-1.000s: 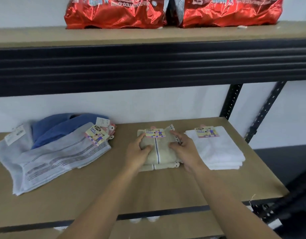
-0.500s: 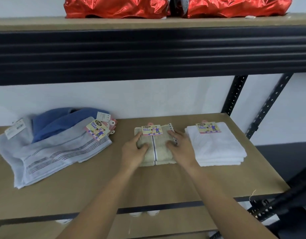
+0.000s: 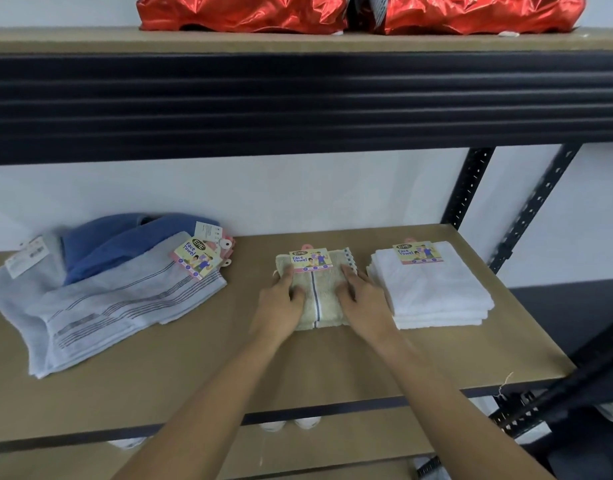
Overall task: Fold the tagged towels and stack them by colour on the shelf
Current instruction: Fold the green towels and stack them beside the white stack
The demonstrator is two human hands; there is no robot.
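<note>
Here, both hands are on a small folded beige towel (image 3: 319, 299) that lies in the middle of a brown shelf board (image 3: 298, 372). The left hand (image 3: 281, 303) clasps the towel's left side and the right hand (image 3: 364, 299) clasps its right side. On each hand the thumb is laid on top and the fingers are bent along the edge. A dark stripe runs down the towel between the hands, and a printed card tag (image 3: 310, 261) sits at its far edge.

This looks like the close of one fold, with the towel being squared up in its own spot. Just to the right, near but apart, is a neat white stack (image 3: 436, 292) with the same kind of tag on top.

The next move probably calls for letting go and reaching well to the left. There a grey striped towel (image 3: 118, 306) lies loosely spread, with a rumpled blue towel (image 3: 118, 240) behind it. Both need folding, so the task seems about half done. Each colour would likely want its own place on the board.

The board belongs to a dark metal rack with perforated uprights (image 3: 467, 188) at the right. A thick black beam (image 3: 298, 98) carries the shelf above, where shiny red foil bags (image 3: 242, 12) sit. A white wall (image 3: 263, 195) is behind, and a lower shelf (image 3: 315, 448) shows beneath.
</note>
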